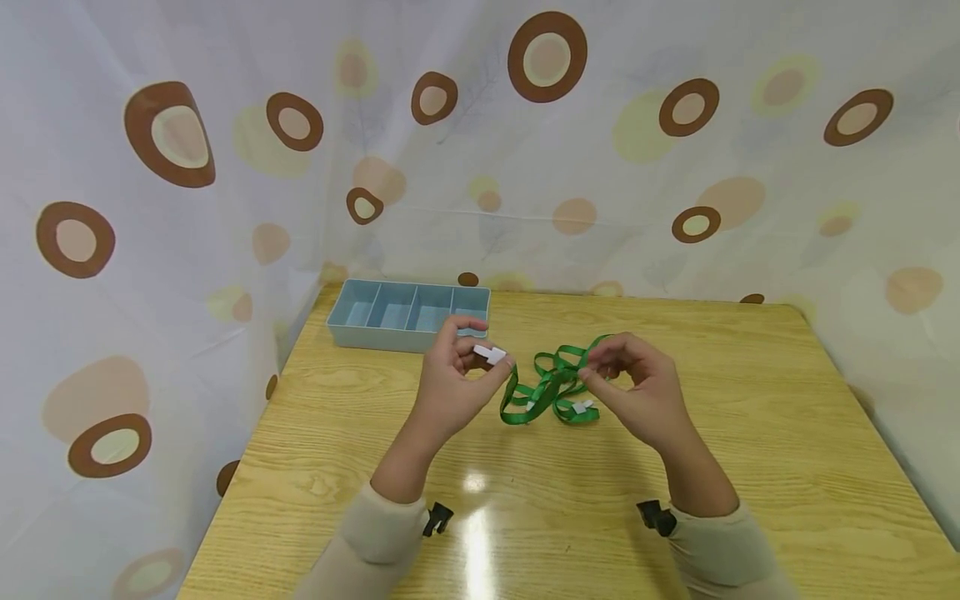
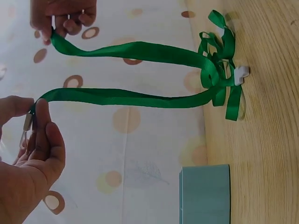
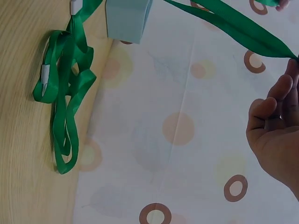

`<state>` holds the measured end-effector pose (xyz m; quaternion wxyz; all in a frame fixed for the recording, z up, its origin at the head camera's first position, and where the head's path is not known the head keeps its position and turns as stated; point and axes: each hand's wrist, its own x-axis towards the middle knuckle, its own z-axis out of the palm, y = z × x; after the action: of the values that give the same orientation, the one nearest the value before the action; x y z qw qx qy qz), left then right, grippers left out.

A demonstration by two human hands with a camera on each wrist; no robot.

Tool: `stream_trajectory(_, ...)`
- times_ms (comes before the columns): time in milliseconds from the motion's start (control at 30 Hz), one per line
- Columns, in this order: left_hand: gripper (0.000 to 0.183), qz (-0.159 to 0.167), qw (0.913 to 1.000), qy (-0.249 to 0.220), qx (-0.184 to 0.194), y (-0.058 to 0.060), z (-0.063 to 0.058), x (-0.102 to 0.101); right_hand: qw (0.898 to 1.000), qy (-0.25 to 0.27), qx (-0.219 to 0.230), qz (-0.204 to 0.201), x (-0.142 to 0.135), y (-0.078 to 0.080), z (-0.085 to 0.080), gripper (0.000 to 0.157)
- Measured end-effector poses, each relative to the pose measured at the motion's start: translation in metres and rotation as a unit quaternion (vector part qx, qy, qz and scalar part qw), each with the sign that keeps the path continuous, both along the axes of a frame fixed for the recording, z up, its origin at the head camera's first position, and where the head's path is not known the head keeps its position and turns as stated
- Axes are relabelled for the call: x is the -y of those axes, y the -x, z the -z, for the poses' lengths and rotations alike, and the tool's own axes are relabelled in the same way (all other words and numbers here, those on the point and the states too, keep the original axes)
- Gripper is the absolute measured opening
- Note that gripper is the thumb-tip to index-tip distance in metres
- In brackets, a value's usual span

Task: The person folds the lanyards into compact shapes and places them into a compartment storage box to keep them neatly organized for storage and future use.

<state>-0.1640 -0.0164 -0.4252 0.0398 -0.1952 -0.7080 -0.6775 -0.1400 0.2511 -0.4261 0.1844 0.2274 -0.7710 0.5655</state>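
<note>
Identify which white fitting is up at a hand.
The white fitting at the fingertips of the left hand; the other white fittings in view sit lower, among the loops of green ribbon.

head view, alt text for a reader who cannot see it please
A person's left hand and right hand hold up green ribbon with white fittings, some of it bunched on a wooden table. Behind the left hand sits a pale blue four-compartment tray, before spotted cloth.

Head view: high, facing forward-down. Left, right wrist views: nearer, turned sideways, sharing green ribbon (image 2: pixel 159 52), upper right, upper left.
</note>
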Motion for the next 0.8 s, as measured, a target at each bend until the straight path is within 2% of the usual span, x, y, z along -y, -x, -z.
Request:
stream_trajectory(367,0.044,0.047,0.9986,0.023,-0.009,-0.005,0.003,-0.02,0.999,-0.05,0.0,-0.012,0.012,0.0,0.002,0.025)
stream_trajectory(600,0.044,0.06,0.9979,0.024,-0.01,-0.009,0.002,-0.029,0.997,-0.073,0.015,0.006,0.018,0.0,0.002,0.019)
stream_trajectory(800,0.043,0.075,0.997,0.018,-0.001,-0.011,0.003,-0.034,0.998,-0.067,0.019,-0.006,0.021,0.0,0.003,0.017)
